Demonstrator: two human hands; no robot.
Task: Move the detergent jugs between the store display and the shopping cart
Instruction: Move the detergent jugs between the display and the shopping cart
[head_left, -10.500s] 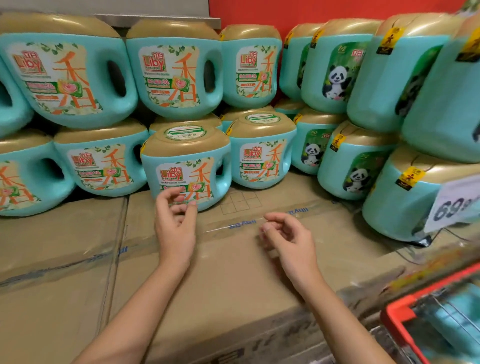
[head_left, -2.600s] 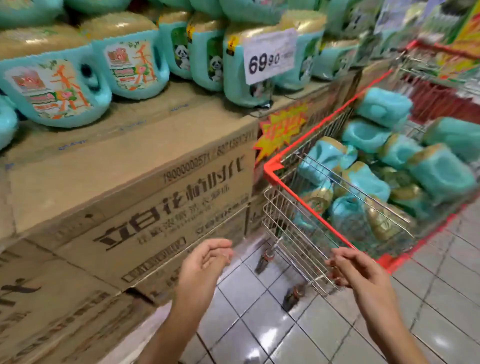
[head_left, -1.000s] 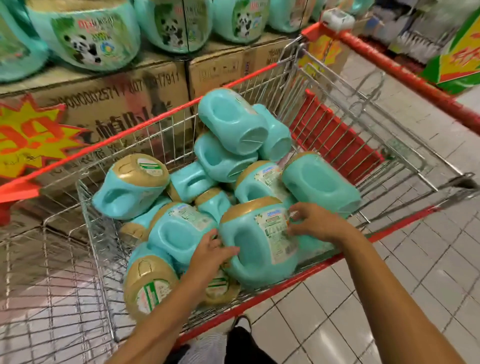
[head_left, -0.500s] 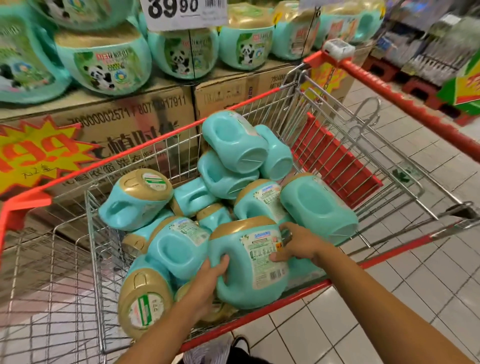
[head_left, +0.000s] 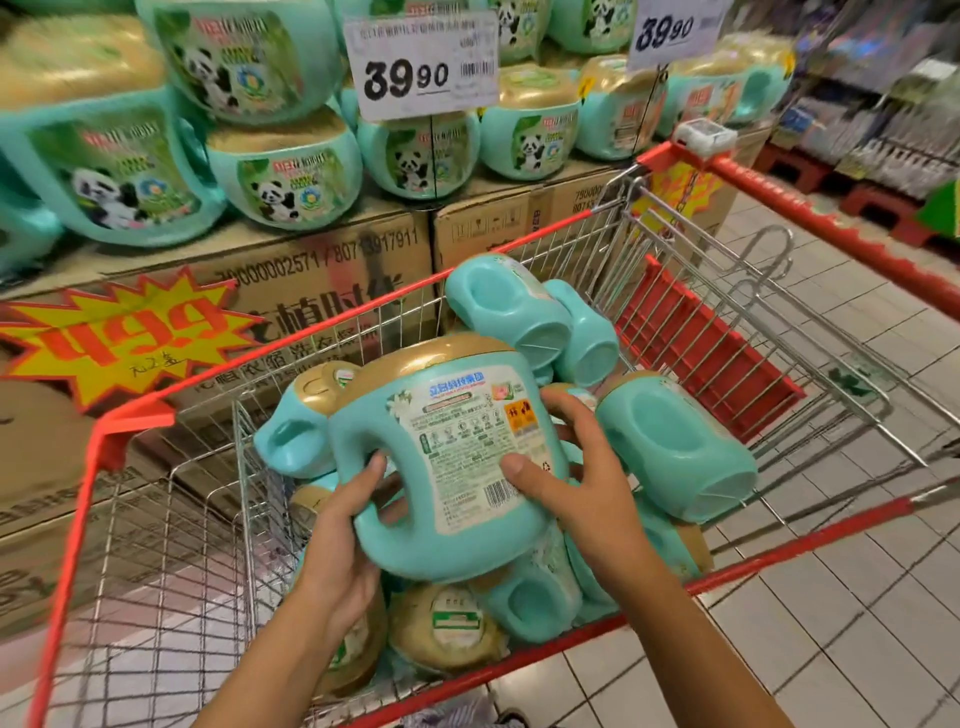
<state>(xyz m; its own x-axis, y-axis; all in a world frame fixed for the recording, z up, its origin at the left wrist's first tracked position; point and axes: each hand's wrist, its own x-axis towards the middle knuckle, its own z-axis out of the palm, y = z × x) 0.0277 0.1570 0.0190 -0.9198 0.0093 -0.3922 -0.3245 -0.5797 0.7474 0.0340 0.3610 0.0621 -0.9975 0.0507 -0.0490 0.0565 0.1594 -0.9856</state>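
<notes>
The left grip (head_left: 343, 525) is curled through the handle of a teal detergent jug (head_left: 447, 467) with a gold cap. The right grip (head_left: 576, 483) clasps the jug's other side, its thumb pressed on the white back label (head_left: 467, 441) near the barcode. The label's small print is too fine to read; an orange square sits at its upper corner. The jug is held between the two grips, above the red-rimmed shopping cart (head_left: 779, 554). More teal jugs (head_left: 675, 447) lie on their sides beneath and beyond the grips. Farther past the grips, panda-labelled jugs (head_left: 283, 176) stand on cardboard boxes (head_left: 322, 270) printed with "2571 / 80713917911" and Chinese characters. Above these jugs, price cards (head_left: 423, 65) read "39.90". Left of the left grip, a yellow starburst sign (head_left: 124, 338) shows "49.9" in red.
</notes>
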